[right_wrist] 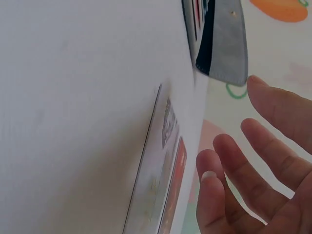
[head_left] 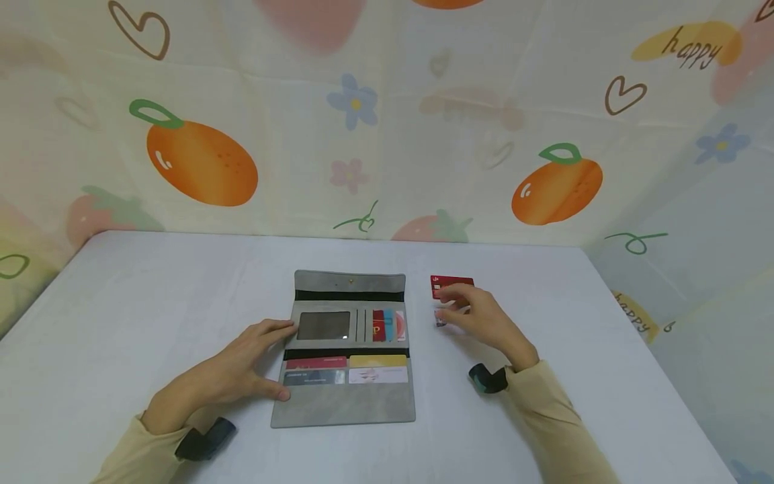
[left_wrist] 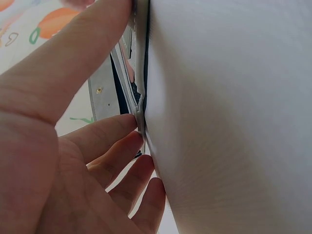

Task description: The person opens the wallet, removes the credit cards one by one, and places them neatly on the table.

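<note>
A grey wallet (head_left: 351,405) lies unfolded on the white table, its snap flap at the far end. Several cards sit in its slots, among them a yellow card (head_left: 377,361) and a dark blue card (head_left: 316,378). My left hand (head_left: 242,359) rests along the wallet's left edge, thumb and fingertips touching it. To the right of the wallet, my right hand (head_left: 484,319) hovers with relaxed fingers and holds nothing. Below it lie a red card (head_left: 453,279) and a pale card (right_wrist: 151,185), the latter mostly hidden by the hand in the head view.
Behind the white table (head_left: 181,282) hangs a curtain (head_left: 399,154) printed with fruit, flowers and hearts. It also runs along the right side. A black wrist device (head_left: 205,440) is on the left forearm, and another wrist device (head_left: 488,378) is on the right.
</note>
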`<action>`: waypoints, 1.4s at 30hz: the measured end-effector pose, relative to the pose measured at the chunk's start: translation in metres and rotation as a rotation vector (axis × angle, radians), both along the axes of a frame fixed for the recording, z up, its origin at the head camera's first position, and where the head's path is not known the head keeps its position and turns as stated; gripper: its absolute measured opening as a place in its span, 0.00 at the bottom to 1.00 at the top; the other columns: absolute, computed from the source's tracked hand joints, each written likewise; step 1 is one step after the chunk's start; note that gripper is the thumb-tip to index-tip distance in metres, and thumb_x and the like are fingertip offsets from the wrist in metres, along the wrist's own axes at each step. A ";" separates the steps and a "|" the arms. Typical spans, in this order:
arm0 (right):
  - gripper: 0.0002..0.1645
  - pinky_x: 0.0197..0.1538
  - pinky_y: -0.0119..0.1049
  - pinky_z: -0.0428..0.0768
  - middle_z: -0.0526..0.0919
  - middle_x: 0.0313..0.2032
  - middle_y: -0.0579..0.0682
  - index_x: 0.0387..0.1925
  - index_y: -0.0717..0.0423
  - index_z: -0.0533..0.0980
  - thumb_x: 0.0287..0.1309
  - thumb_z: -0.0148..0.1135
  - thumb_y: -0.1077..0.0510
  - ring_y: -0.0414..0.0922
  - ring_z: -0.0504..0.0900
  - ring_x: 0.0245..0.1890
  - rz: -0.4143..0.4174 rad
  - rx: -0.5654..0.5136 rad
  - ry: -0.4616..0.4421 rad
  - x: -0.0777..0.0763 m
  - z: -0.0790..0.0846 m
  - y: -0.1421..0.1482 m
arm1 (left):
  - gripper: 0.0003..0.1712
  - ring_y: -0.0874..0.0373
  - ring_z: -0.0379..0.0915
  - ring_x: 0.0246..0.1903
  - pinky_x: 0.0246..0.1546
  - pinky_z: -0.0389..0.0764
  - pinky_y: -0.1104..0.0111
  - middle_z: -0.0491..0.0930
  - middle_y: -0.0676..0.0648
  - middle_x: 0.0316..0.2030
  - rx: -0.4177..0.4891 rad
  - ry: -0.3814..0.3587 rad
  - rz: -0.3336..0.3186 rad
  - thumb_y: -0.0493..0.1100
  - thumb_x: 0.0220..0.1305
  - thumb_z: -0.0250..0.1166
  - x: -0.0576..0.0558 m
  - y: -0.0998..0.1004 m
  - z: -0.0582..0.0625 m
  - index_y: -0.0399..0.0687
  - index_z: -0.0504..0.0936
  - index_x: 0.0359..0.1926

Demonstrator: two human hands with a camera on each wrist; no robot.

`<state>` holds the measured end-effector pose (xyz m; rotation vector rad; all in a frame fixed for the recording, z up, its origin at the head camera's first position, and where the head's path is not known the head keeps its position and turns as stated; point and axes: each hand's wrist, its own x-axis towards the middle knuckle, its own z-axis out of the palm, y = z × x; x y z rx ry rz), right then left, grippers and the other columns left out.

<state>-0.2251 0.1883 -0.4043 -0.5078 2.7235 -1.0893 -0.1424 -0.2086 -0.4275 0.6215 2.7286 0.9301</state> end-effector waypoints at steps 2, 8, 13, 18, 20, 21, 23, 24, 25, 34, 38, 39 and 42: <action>0.24 0.50 0.43 0.83 0.83 0.52 0.58 0.57 0.60 0.78 0.61 0.68 0.55 0.50 0.82 0.46 0.016 -0.011 0.002 0.001 -0.001 -0.004 | 0.60 0.33 0.57 0.67 0.62 0.64 0.34 0.64 0.35 0.68 0.002 0.002 0.001 0.60 0.41 0.80 0.000 0.000 0.000 0.36 0.66 0.70; 0.25 0.53 0.46 0.82 0.83 0.51 0.58 0.57 0.60 0.77 0.59 0.69 0.55 0.50 0.82 0.46 0.056 -0.044 0.003 0.002 -0.003 -0.018 | 0.59 0.32 0.57 0.67 0.62 0.64 0.34 0.64 0.34 0.68 0.017 0.005 -0.002 0.58 0.41 0.81 0.000 0.000 0.000 0.36 0.66 0.70; 0.24 0.54 0.47 0.82 0.83 0.50 0.57 0.56 0.59 0.78 0.59 0.70 0.56 0.49 0.82 0.46 0.077 -0.055 0.004 0.005 -0.006 -0.030 | 0.59 0.32 0.57 0.67 0.63 0.63 0.34 0.64 0.34 0.68 0.020 -0.004 -0.003 0.58 0.41 0.81 0.000 0.000 0.000 0.35 0.65 0.70; 0.24 0.54 0.46 0.82 0.83 0.52 0.57 0.56 0.60 0.78 0.58 0.70 0.58 0.50 0.81 0.47 0.107 -0.054 0.000 0.007 -0.007 -0.041 | 0.60 0.32 0.56 0.67 0.63 0.63 0.33 0.63 0.34 0.68 0.009 -0.015 -0.003 0.59 0.41 0.80 0.000 0.000 -0.001 0.36 0.65 0.70; 0.24 0.53 0.46 0.82 0.83 0.52 0.57 0.56 0.61 0.78 0.58 0.70 0.59 0.52 0.81 0.48 0.119 -0.050 0.001 0.007 -0.007 -0.046 | 0.60 0.32 0.56 0.67 0.63 0.63 0.33 0.63 0.34 0.68 0.003 -0.015 -0.004 0.59 0.41 0.80 0.000 0.001 0.000 0.36 0.65 0.70; 0.24 0.53 0.46 0.82 0.82 0.53 0.57 0.56 0.61 0.78 0.58 0.70 0.59 0.52 0.81 0.48 0.122 -0.048 -0.002 0.008 -0.006 -0.048 | 0.60 0.32 0.56 0.67 0.63 0.63 0.33 0.63 0.34 0.68 0.002 -0.014 -0.004 0.59 0.41 0.80 -0.001 0.001 0.000 0.36 0.65 0.70; 0.25 0.54 0.46 0.82 0.82 0.54 0.57 0.56 0.61 0.78 0.57 0.71 0.59 0.52 0.80 0.49 0.128 -0.043 -0.013 0.009 -0.005 -0.052 | 0.60 0.32 0.57 0.67 0.62 0.63 0.33 0.64 0.34 0.68 0.002 -0.011 -0.005 0.59 0.41 0.80 -0.001 0.000 0.000 0.36 0.65 0.70; 0.25 0.54 0.45 0.82 0.82 0.54 0.56 0.56 0.60 0.78 0.57 0.71 0.58 0.52 0.80 0.50 0.132 -0.035 -0.015 0.009 -0.005 -0.053 | 0.60 0.32 0.57 0.67 0.63 0.63 0.33 0.64 0.34 0.68 0.001 -0.010 -0.005 0.59 0.41 0.80 -0.001 0.000 0.000 0.35 0.65 0.70; 0.26 0.54 0.45 0.82 0.82 0.54 0.56 0.57 0.60 0.78 0.57 0.71 0.58 0.52 0.80 0.50 0.136 -0.030 -0.017 0.009 -0.005 -0.055 | 0.60 0.32 0.57 0.67 0.63 0.63 0.34 0.64 0.34 0.68 0.003 -0.009 -0.005 0.59 0.41 0.80 -0.001 0.000 0.000 0.35 0.65 0.70; 0.27 0.51 0.37 0.81 0.82 0.52 0.54 0.57 0.60 0.77 0.56 0.72 0.58 0.49 0.78 0.48 0.187 -0.006 -0.025 0.008 -0.006 -0.068 | 0.60 0.32 0.56 0.68 0.63 0.63 0.33 0.63 0.34 0.68 0.013 -0.015 -0.004 0.59 0.41 0.80 0.000 0.000 0.000 0.35 0.65 0.70; 0.28 0.44 0.33 0.78 0.82 0.45 0.52 0.57 0.60 0.78 0.54 0.74 0.58 0.46 0.76 0.41 0.204 0.031 -0.024 0.008 -0.005 -0.075 | 0.60 0.32 0.55 0.68 0.63 0.62 0.33 0.63 0.35 0.69 0.012 -0.020 -0.004 0.59 0.42 0.80 0.001 0.000 0.001 0.36 0.64 0.71; 0.28 0.44 0.34 0.78 0.82 0.45 0.52 0.56 0.60 0.78 0.54 0.74 0.58 0.45 0.76 0.41 0.210 0.042 -0.019 0.007 -0.006 -0.076 | 0.60 0.32 0.55 0.68 0.63 0.62 0.33 0.63 0.35 0.69 0.011 -0.020 -0.004 0.59 0.42 0.80 0.000 0.000 0.001 0.36 0.64 0.71; 0.29 0.49 0.38 0.79 0.82 0.48 0.52 0.56 0.58 0.78 0.53 0.75 0.56 0.45 0.76 0.44 0.225 0.095 0.000 0.007 -0.007 -0.080 | 0.60 0.33 0.55 0.68 0.63 0.62 0.33 0.63 0.35 0.69 0.008 -0.020 -0.004 0.60 0.42 0.80 0.000 0.000 0.001 0.36 0.64 0.71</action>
